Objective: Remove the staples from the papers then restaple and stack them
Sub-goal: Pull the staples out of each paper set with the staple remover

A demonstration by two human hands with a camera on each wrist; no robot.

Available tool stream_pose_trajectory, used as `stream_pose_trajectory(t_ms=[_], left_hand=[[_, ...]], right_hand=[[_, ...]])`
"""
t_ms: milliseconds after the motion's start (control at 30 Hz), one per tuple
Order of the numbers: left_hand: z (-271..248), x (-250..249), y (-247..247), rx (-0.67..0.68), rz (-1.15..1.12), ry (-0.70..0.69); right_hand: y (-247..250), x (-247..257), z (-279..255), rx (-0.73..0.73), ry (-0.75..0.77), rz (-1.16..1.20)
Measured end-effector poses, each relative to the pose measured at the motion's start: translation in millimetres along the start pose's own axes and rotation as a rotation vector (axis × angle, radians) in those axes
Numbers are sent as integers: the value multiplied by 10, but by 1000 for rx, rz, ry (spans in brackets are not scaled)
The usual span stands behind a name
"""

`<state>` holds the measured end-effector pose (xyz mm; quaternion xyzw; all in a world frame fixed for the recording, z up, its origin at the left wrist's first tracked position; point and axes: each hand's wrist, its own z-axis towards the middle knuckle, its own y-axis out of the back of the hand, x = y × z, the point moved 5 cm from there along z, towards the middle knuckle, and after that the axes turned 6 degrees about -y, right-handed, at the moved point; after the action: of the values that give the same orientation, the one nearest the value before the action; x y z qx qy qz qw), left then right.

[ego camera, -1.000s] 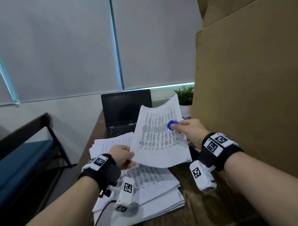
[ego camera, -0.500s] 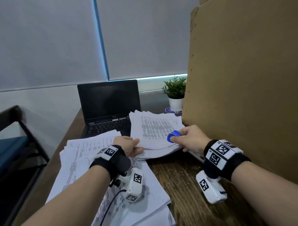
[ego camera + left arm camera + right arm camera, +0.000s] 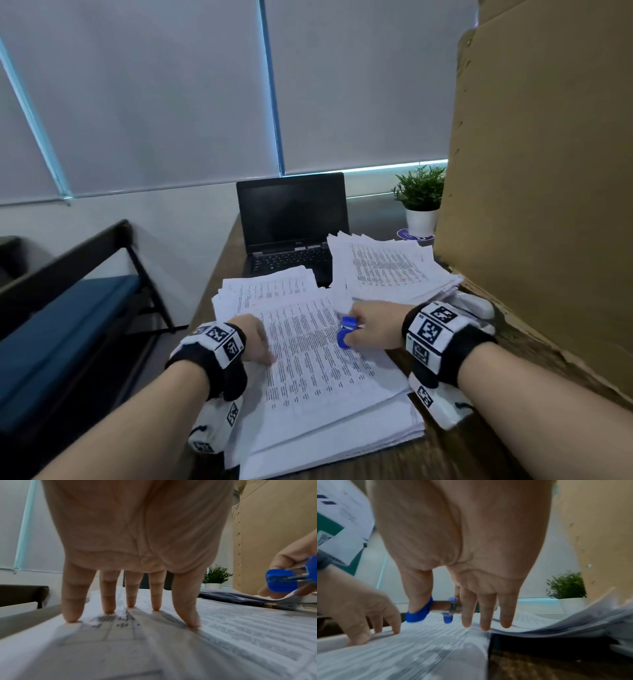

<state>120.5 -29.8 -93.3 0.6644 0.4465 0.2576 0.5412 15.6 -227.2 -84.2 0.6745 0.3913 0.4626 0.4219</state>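
Observation:
A near pile of printed papers lies in front of me. My left hand rests on its left side, straight fingertips pressing the top sheet. My right hand pinches a blue staple remover between thumb and forefinger just above the pile's right part. The remover shows under the thumb, and the other fingers reach down to the paper. A second pile of papers lies further back on the right. A white stapler sits behind my right wrist.
A black laptop stands open behind the piles. A small potted plant is at the back right. A tall cardboard wall lines the right side of the wooden table. A blue-cushioned bench is to the left.
The set both hands held up was laid on the far right pile. My left hand let go and now presses the near pile; my right hand came back with the remover.

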Motion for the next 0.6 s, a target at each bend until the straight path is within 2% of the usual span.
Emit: stream_pose_trajectory(t_ms=[167,400,600], left_hand=[[-162,99,-77,58,91,-44],[-220,166,-91,102,141,-62],[-331,227,-121,103,183,-66]], right_hand=[[-252,261,56,89,31,-222],[-232,316,16,133,11,-278],[-288,403,-72,104,8,-252]])
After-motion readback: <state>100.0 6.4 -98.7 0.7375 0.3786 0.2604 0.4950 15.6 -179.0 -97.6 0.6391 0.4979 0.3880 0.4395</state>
